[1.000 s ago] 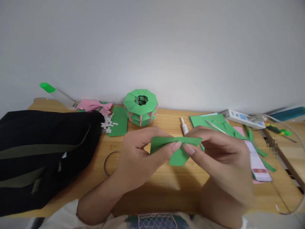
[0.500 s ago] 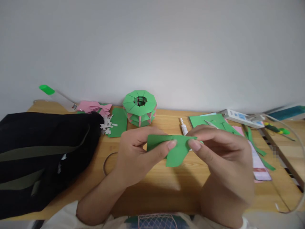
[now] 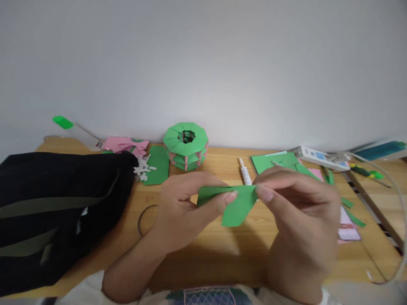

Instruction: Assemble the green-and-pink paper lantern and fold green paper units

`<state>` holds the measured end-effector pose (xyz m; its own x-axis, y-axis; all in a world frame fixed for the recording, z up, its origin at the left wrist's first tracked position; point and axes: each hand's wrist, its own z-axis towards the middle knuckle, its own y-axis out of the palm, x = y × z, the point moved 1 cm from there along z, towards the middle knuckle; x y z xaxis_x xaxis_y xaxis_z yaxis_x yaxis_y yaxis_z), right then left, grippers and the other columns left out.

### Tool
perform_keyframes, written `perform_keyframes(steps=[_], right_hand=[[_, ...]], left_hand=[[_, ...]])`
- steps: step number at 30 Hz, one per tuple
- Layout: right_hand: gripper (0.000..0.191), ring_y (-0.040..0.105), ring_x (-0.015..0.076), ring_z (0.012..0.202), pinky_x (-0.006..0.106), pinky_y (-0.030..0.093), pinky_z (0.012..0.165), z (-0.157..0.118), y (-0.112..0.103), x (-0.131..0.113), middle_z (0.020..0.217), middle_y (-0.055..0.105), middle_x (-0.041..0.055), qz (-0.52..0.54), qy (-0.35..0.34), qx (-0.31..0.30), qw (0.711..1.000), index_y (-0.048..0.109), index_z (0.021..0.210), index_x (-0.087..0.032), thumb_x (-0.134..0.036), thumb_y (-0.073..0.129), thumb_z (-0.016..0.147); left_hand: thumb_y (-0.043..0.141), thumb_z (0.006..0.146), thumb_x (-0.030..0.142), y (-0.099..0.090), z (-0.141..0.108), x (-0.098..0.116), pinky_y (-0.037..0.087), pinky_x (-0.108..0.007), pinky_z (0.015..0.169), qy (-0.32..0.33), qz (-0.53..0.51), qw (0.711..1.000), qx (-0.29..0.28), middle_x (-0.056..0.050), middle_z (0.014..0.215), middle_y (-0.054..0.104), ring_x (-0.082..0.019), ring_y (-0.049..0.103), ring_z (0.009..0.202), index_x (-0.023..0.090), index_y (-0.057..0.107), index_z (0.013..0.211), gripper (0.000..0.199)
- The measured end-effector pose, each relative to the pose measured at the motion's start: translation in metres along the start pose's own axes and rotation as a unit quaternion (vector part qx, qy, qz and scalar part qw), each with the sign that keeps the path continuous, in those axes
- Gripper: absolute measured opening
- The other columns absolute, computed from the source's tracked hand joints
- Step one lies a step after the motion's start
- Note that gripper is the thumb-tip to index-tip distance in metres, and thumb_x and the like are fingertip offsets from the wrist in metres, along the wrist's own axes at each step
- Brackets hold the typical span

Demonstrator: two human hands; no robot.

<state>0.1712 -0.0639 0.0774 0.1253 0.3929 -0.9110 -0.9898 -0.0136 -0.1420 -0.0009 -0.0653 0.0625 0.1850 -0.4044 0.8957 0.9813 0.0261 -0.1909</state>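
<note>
As thumbs (image 3: 229,198) (image 3: 265,193) part wider, both hands (image 3: 181,212) (image 3: 303,212) pinch green paper (image 3: 238,208), seemingly folded

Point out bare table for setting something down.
Bare wood shows between the round paper model and white tube, and below the held green paper, toward the shirt. Crowded: left, with bag and white scraps; right, with phone and power strip.
</note>
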Motion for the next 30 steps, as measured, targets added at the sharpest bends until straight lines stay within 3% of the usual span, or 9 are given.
perform_keyframes(steps=[6, 9, 13, 18, 30], right_hand=[[0.013, 0.059, 0.0155, 0.07, 0.03, 0.049, 0.062, -0.0005, 0.0059, 0.0038, 0.076, 0.066, -0.0003, -0.014, 0.007, -0.034, 0.999, 0.069, 0.089, -0.028, -0.024, 0.072, 0.077], [0.008, 0.058, 0.0139, 0.066, 0.029, 0.046, 0.06, -0.0005, 0.008, 0.0055, 0.071, 0.065, -0.0013, -0.025, 0.001, -0.059, 0.998, 0.068, 0.079, -0.024, -0.018, 0.072, 0.076], [0.014, 0.057, 0.0124, 0.063, 0.028, 0.045, 0.059, 0.0, 0.0083, 0.0056, 0.065, 0.062, -0.0029, -0.015, -0.001, -0.043, 0.999, 0.064, 0.068, -0.022, -0.012, 0.07, 0.076], [0.007, 0.057, 0.0125, 0.066, 0.028, 0.047, 0.06, 0.0004, 0.0068, 0.0068, 0.072, 0.063, -0.0012, 0.008, 0.022, -0.07, 0.997, 0.066, 0.079, -0.023, -0.016, 0.068, 0.079], [0.012, 0.058, 0.0107, 0.065, 0.025, 0.048, 0.061, 0.0012, 0.0047, 0.0076, 0.071, 0.064, -0.0026, 0.032, 0.018, -0.053, 0.998, 0.07, 0.08, -0.024, -0.013, 0.068, 0.078]], left_hand=[[0.069, 0.077, 0.025, -0.0014, 0.001, 0.0003, 0.04, -0.021, 0.044, -0.016, -0.01, 0.999, 0.033, 0.005, 0.053, 0.061, -0.009, 0.051, 0.048, 0.022, 0.066, 0.063, 0.014], [0.07, 0.076, 0.023, 0.0004, 0.002, 0.0013, 0.042, -0.021, 0.046, -0.019, -0.026, 0.999, 0.028, 0.005, 0.055, 0.063, -0.008, 0.053, 0.049, 0.021, 0.067, 0.063, 0.013], [0.07, 0.075, 0.021, 0.0015, 0.0013, 0.0016, 0.043, -0.022, 0.046, -0.018, -0.016, 0.999, 0.035, 0.005, 0.056, 0.064, -0.009, 0.054, 0.049, 0.021, 0.068, 0.064, 0.011], [0.07, 0.076, 0.022, -0.0018, -0.0002, -0.0019, 0.046, -0.021, 0.049, -0.015, -0.027, 0.997, 0.065, 0.006, 0.06, 0.067, -0.009, 0.057, 0.052, 0.024, 0.07, 0.069, 0.008], [0.071, 0.075, 0.022, 0.0002, -0.0006, -0.0026, 0.045, -0.021, 0.047, -0.033, -0.036, 0.994, 0.099, 0.006, 0.055, 0.062, -0.009, 0.054, 0.05, 0.022, 0.07, 0.066, 0.009]])
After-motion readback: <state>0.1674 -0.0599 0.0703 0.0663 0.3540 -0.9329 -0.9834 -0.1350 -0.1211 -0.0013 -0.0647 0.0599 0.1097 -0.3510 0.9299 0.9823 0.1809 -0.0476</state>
